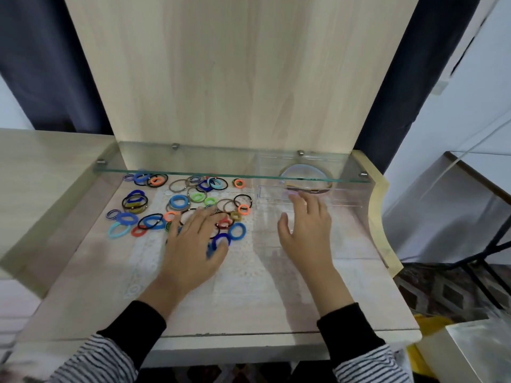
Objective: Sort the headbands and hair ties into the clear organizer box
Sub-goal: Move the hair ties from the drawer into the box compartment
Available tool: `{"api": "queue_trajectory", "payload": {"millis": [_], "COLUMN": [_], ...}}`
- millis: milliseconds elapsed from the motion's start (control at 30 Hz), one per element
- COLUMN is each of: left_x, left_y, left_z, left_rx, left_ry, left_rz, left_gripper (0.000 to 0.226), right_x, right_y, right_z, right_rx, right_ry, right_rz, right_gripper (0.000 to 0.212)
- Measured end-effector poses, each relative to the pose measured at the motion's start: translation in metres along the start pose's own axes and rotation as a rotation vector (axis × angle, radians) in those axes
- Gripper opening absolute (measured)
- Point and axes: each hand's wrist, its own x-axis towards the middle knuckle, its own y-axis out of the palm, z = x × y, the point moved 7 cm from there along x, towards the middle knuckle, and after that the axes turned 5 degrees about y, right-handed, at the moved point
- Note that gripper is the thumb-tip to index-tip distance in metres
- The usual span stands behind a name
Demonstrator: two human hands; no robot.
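Many-coloured elastic hair ties [177,201] lie scattered on the left of the pale wooden surface [249,299], partly beneath a glass shelf [193,161]. The left hand [190,250] lies spread flat over the nearest ties. The right hand [307,230], fingers loosely spread and holding nothing, is over the clear plastic organizer box [345,200] at the right.

Hair ties [179,201] left, organizer box [345,205] right, headbands [304,175] apparently inside

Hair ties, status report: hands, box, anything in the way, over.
Left hand open on loose hair ties. Right hand open over clear organizer box. Glass shelf overhangs box's far end.
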Motion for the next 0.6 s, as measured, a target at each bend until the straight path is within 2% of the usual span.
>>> {"api": "queue_trajectory", "payload": {"millis": [133, 267, 433, 600], "left_x": [-0.016, -0.025, -0.031, -0.032], "left_y": [-0.008, -0.020, -0.025, -0.019], "left_z": [0.026, 0.029, 0.032, 0.029], "left_rx": [-0.025, -0.026, -0.017, -0.053], "left_ry": [0.013, 0.084, 0.175, 0.209], "left_rz": [-0.034, -0.112, -0.166, -0.116], "left_gripper": [0.053, 0.036, 0.018, 0.015], "right_x": [-0.008, -0.029, -0.053, -0.057], "right_y": [0.024, 0.051, 0.080, 0.087], "right_z": [0.056, 0.093, 0.094, 0.085], "right_rx": [0.069, 0.123, 0.111, 0.150], "right_ry": [-0.139, -0.238, -0.228, -0.180], "right_rz": [0.086, 0.215, 0.339, 0.340], "right_gripper": [0.040, 0.045, 0.038, 0.039]}}
